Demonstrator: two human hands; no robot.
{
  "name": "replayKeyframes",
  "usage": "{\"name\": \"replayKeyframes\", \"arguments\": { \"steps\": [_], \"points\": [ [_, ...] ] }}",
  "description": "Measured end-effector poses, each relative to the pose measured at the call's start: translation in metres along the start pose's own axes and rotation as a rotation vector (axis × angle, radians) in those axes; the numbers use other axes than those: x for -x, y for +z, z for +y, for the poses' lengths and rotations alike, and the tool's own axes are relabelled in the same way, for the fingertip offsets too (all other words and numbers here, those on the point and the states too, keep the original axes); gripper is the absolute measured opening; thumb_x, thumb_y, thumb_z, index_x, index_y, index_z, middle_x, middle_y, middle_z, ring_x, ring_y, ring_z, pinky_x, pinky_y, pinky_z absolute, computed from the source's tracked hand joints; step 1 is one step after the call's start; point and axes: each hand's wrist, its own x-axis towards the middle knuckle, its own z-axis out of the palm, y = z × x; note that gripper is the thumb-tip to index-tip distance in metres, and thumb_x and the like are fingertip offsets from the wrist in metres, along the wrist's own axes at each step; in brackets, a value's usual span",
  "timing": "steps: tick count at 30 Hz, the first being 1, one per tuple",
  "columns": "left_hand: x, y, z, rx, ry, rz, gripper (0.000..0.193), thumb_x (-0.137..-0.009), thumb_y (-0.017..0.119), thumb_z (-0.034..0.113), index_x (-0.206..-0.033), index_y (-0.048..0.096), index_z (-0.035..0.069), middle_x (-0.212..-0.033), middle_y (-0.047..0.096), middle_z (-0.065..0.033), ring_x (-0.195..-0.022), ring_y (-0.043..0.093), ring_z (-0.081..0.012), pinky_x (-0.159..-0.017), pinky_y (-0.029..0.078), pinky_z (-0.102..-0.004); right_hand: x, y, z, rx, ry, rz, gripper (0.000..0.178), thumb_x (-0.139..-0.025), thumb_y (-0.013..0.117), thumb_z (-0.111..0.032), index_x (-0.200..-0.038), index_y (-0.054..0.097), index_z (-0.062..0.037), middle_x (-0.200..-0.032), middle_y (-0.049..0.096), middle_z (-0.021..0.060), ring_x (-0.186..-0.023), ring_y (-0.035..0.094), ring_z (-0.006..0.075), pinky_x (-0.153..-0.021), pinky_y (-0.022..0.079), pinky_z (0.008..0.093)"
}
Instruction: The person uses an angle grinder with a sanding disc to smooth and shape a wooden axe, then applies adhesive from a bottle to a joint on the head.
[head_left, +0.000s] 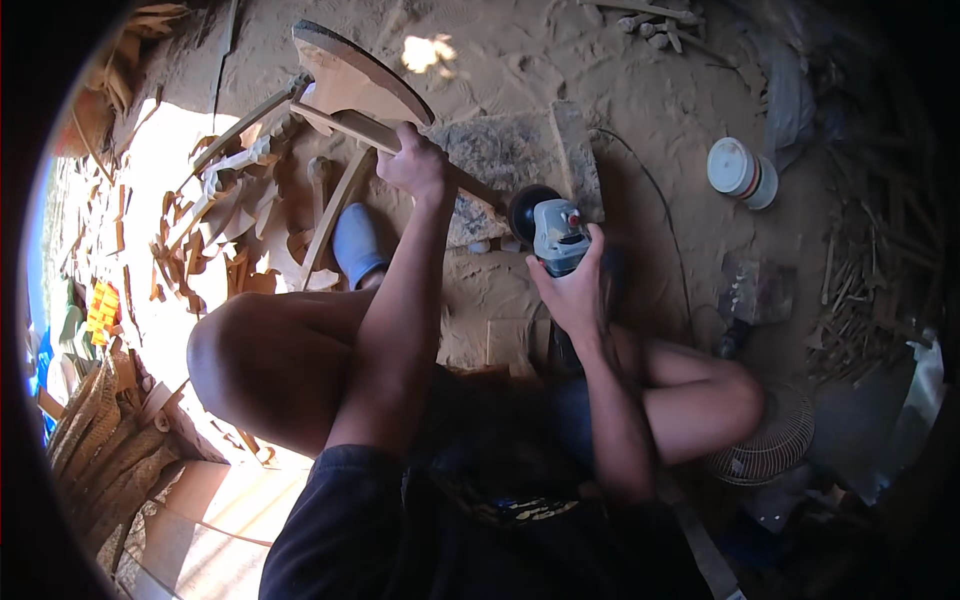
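Observation:
My left hand [412,165] is closed round the bar of a wooden piece [345,78] with a broad curved, dark-edged board at its far end. The bar slants down to the right past my hand, and its near end meets the black disc of an angle grinder [560,238]. My right hand [572,295] wraps the grinder's grey body from the near side. Whether the disc is spinning, I cannot tell. Under the bar and the disc lies a worn, flat slab [520,140] on the sandy ground.
Cut wooden pieces [235,205] lie heaped at the left, beside my shoe [358,240]. A dark cable [660,190] curves over the sand. White tubs [735,168] stand at the right, near bundled sticks [860,290]. Close to my right knee is a round fan guard [765,450].

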Motion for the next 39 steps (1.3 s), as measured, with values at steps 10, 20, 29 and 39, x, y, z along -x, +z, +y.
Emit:
{"name": "replayKeyframes", "arguments": {
  "steps": [10,20,29,39],
  "points": [
    [-0.005,-0.002,-0.007,-0.022,0.017,0.039,0.028,-0.101,0.063,0.024,-0.088,0.06,-0.001,-0.06,0.051,-0.0032,-0.047,0.052,-0.0166,-0.044,0.042,-0.0352,-0.004,0.003,0.0,0.146,-0.08,0.03,0.094,-0.084,0.086,-0.038,-0.154,0.034,-0.003,-0.107,0.073,0.0346,-0.098,0.072,0.053,-0.084,0.056,0.0596],
    [-0.002,0.0,-0.002,-0.036,-0.01,0.019,0.028,-0.102,0.064,0.026,-0.087,0.059,0.001,-0.06,0.051,-0.0034,-0.047,0.052,-0.0157,-0.044,0.041,-0.0344,-0.004,0.003,-0.007,0.21,-0.057,0.011,0.097,-0.085,0.085,-0.037,-0.156,0.031,0.0016,-0.11,0.073,0.0348,-0.098,0.072,0.0529,-0.085,0.056,0.0596],
    [-0.007,-0.003,-0.009,0.0,0.07,0.008,0.028,-0.101,0.064,0.025,-0.088,0.057,0.002,-0.063,0.051,-0.0033,-0.05,0.05,-0.0149,-0.046,0.041,-0.034,-0.004,0.0,-0.01,0.111,-0.059,0.0,0.099,-0.083,0.088,-0.031,-0.156,0.028,-0.0006,-0.115,0.072,0.0346,-0.102,0.072,0.0527,-0.087,0.056,0.0586],
    [0.004,0.004,0.01,-0.034,0.065,-0.021,0.023,-0.097,0.062,0.021,-0.088,0.058,0.0,-0.064,0.051,-0.0029,-0.052,0.05,-0.0147,-0.047,0.04,-0.0343,-0.01,0.001,-0.009,0.139,-0.044,0.005,0.099,-0.084,0.087,-0.03,-0.157,0.027,0.0009,-0.121,0.069,0.035,-0.104,0.071,0.0527,-0.088,0.055,0.0584]
  ]
}}
